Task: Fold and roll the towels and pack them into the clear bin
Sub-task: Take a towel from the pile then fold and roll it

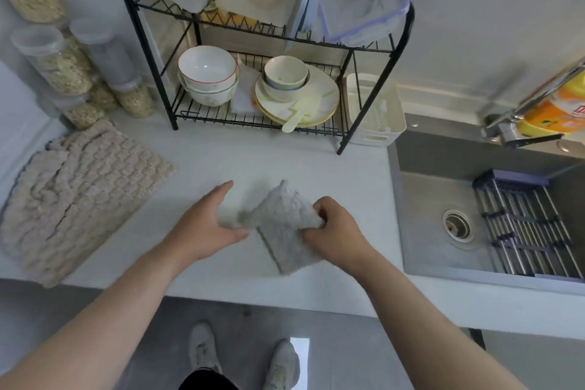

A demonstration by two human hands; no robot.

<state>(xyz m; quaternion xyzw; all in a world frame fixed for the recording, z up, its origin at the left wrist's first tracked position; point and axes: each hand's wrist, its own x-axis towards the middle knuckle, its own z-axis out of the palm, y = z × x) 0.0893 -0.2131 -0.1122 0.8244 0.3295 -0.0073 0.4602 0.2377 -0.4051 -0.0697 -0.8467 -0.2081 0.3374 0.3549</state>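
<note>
No legible txt; red print on orange bottle [550,111] unreadable.

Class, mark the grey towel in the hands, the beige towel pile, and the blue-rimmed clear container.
grey towel [281,225]: head view, middle of the cloth.
beige towel pile [79,196]: head view, centre of its top.
blue-rimmed clear container [357,0]: head view, its see-through bottom.
</note>
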